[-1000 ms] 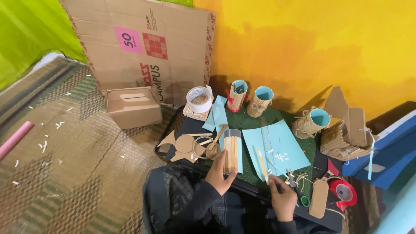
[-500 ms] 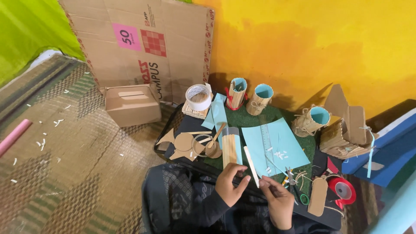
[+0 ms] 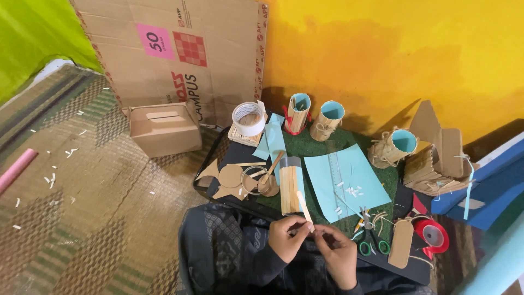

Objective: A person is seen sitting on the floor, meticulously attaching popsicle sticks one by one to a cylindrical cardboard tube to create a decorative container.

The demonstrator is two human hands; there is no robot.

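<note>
Both hands meet over the lap, the left hand (image 3: 287, 239) and the right hand (image 3: 337, 252) each pinching closed on one wooden stick (image 3: 304, 204), held upright near the body, just in front of the stick bundle (image 3: 290, 188) on the green mat (image 3: 305, 146)

A flat, pale wooden stick (image 3: 304, 206) is held between both hands, the left hand (image 3: 287, 238) and the right hand (image 3: 338, 254), pinched at its lower end by fingertips. It tilts up and to the left, its rounded free end rising over the near edge of the green mat. It is plain and unpainted, just beside a bundle of like sticks.
</note>
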